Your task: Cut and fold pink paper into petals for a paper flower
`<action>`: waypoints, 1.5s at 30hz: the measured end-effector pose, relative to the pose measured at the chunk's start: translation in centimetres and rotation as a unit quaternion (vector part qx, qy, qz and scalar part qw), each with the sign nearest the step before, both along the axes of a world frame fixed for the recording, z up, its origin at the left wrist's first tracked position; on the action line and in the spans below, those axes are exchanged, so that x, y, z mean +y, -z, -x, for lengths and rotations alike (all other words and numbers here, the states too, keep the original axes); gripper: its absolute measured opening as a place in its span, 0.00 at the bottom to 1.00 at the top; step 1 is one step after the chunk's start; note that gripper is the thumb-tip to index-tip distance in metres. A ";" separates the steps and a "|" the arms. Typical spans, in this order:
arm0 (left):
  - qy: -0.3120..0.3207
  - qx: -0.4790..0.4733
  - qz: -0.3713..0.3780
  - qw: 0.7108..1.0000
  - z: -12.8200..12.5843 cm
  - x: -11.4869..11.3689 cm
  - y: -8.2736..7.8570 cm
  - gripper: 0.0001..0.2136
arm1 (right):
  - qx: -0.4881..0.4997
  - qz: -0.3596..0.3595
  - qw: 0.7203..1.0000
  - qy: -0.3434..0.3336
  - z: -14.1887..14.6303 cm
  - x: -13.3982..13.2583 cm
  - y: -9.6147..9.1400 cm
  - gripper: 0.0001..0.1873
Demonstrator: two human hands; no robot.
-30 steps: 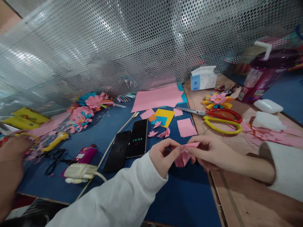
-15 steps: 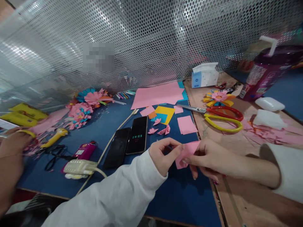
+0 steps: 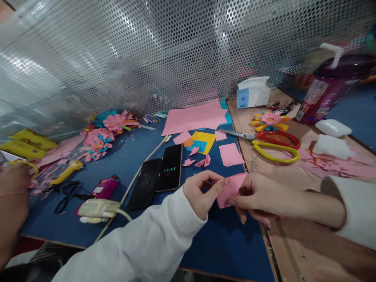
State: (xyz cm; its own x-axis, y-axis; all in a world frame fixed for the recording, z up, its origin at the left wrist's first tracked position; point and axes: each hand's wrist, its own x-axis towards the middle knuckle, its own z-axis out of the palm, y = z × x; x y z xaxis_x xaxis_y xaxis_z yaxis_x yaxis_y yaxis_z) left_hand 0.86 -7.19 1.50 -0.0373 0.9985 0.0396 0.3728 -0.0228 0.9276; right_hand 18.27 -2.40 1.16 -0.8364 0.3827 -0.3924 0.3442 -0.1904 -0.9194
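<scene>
Between my two hands, above the blue tabletop, is a piece of pink paper (image 3: pixel 230 190) with what looks like a fold in it. My left hand (image 3: pixel 204 192) pinches its left edge between thumb and finger. On the other side, my right hand (image 3: pixel 258 196) grips the right part, thumb across the front; some of its fingers are hidden behind. Just beyond lie small folded pink paper pieces (image 3: pixel 204 160) and a short stack of pink paper squares (image 3: pixel 231 154). Yellow paper (image 3: pixel 209 141) and blue paper (image 3: pixel 199 146) lie behind them.
Large scissors (image 3: pixel 276 145) lie beyond my right hand, near a purple cup (image 3: pixel 326 90) and a tissue pack (image 3: pixel 253 92). Two phones (image 3: pixel 169 168) and a power strip (image 3: pixel 96 207) are left. Another person's hand (image 3: pixel 13 188) is at far left. A perforated metal screen (image 3: pixel 176 51) stands behind.
My hands keep their hold on the pink paper with almost no movement. The other person's hand at the far left has shifted slightly. The view has moved a little.
</scene>
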 end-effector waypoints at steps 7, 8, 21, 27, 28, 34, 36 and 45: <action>-0.038 -0.016 0.000 0.999 0.1 0.6 -0.2 0.13 | 0.014 0.023 0.999 0.040 0.2 -0.3 0.1 0.18; -0.040 -0.019 0.001 0.999 0.1 0.6 -0.2 0.13 | 0.012 0.020 0.999 0.034 0.2 -0.2 0.0 0.18; -0.003 -0.003 0.008 1.000 0.1 0.4 0.0 0.13 | 0.018 -0.013 0.999 0.044 0.2 -0.4 0.3 0.20; -0.001 0.004 0.009 1.000 0.1 0.5 -0.1 0.13 | 0.033 0.004 0.998 0.049 0.2 -0.3 -0.1 0.22; -0.001 0.005 0.010 1.000 0.1 0.5 -0.2 0.14 | 0.037 0.012 0.998 0.051 0.2 -0.3 -0.1 0.22; 0.002 0.006 0.010 1.000 0.0 0.5 -0.3 0.13 | 0.052 0.045 0.994 0.079 0.2 -0.4 0.2 0.25; 0.003 0.006 0.009 1.000 0.0 0.5 -0.4 0.13 | 0.056 0.047 0.993 0.089 0.1 -0.4 0.3 0.26; 0.004 0.013 0.006 1.000 0.1 0.7 -0.2 0.13 | 0.052 -0.051 0.977 0.200 0.2 -0.1 0.1 0.21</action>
State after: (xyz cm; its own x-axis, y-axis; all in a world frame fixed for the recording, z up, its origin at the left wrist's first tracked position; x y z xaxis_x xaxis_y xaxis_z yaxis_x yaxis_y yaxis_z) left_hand 0.74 -6.49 1.70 -0.0292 0.9992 0.0279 0.3965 -0.0140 0.9179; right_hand 18.08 -2.50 1.07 -0.6456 0.7194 -0.2563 0.1649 -0.1964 -0.9666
